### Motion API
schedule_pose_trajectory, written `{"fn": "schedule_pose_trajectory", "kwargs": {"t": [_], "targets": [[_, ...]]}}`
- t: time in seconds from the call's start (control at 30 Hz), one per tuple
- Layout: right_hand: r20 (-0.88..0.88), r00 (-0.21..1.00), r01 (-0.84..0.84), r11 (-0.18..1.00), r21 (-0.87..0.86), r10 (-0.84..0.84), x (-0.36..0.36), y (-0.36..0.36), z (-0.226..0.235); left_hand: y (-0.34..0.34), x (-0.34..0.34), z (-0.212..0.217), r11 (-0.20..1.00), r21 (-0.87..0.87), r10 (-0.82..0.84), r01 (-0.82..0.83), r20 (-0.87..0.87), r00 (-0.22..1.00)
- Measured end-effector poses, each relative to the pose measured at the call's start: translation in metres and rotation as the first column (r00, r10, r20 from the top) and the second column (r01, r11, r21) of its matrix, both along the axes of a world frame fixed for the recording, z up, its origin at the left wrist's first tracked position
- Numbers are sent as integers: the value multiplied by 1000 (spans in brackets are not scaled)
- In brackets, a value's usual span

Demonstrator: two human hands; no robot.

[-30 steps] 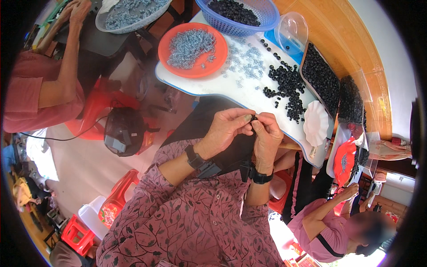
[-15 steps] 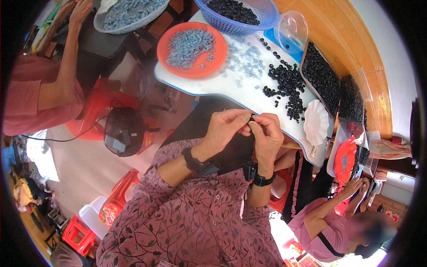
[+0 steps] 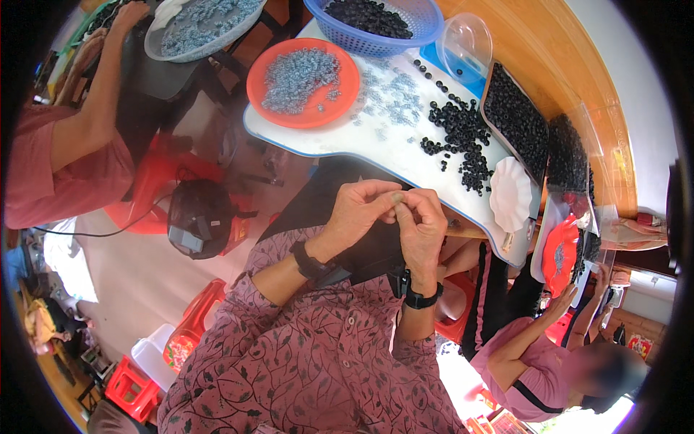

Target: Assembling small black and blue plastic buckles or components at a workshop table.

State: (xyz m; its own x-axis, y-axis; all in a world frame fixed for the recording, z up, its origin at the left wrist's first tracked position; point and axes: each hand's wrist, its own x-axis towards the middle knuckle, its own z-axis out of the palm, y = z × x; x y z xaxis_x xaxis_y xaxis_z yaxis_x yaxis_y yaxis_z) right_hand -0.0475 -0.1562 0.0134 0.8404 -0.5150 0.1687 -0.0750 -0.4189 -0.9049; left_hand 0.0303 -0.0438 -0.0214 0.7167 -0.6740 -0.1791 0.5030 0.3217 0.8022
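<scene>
My left hand (image 3: 361,211) and my right hand (image 3: 421,228) meet in front of my body, just off the near edge of the white table (image 3: 340,147). Thumbs and fingertips of both are pinched together and touching. Whatever lies between them is covered by the fingers. On the table, an orange-red plate (image 3: 318,116) carries a heap of small grey-blue translucent pieces (image 3: 296,78). More such pieces (image 3: 394,98) lie loose beside it. Further right spreads a pile of small black round parts (image 3: 455,126). A white scalloped dish (image 3: 510,195) sits near the table's right edge.
A blue perforated basket (image 3: 376,45) of black parts and a clear plastic bowl (image 3: 465,50) stand at the back. Black parts fill a tray (image 3: 513,119) at right. Co-workers sit at left (image 3: 79,159) and lower right (image 3: 520,369). Red stools (image 3: 134,383) stand at lower left.
Both hands have shifted slightly left in the picture, still pinched together. A small dark bit seen between the fingertips before is now covered. The right-hand co-worker's arms have moved.
</scene>
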Motion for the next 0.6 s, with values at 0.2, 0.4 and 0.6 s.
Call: {"fn": "schedule_pose_trajectory", "kwargs": {"t": [0.2,0.4,0.6], "targets": [[75,993,73,978,195,-89,0,5,-3,1,8,-6,992,-128,-29,17,-93,995],[77,985,134,964,232,-155,-3,0,-11,4,13,-3,982,-188,-76,32,-234,969],[68,985,133,956,261,-155,1,-4,-18,-3,19,-2,980,-193,-2,-55,-284,959]]}}
